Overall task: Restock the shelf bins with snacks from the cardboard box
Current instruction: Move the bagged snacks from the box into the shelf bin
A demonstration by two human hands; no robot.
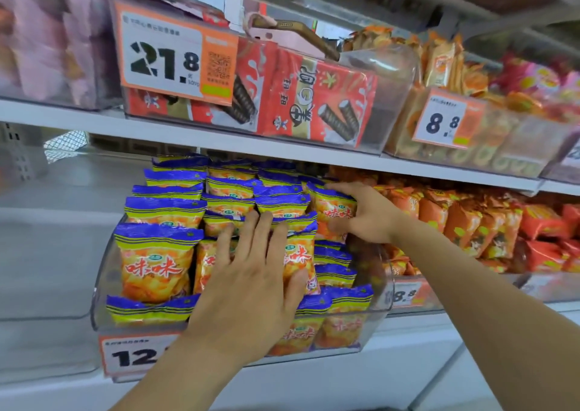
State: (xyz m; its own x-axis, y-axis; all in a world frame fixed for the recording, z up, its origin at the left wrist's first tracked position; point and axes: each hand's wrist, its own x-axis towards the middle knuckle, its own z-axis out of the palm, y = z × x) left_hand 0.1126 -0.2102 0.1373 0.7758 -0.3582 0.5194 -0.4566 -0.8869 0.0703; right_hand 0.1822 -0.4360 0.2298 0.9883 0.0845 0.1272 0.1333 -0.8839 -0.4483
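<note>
The white shelf board [219,142] runs across the view just above the rear packets, leaving only a narrow gap over them. Below it, the clear plastic bin [103,272] sits packed with blue-and-yellow snack packets [155,261] standing in rows from its curved front lip to the back. At 9 o'clock of the bin lies bare white shelf; at 3 o'clock it sits just beside a bin of orange packets [439,216]. The left hand [251,288] presses flat, fingers straight, on the front-middle packets. The right hand [367,214] grips one packet [332,209] at the bin's right rear.
</note>
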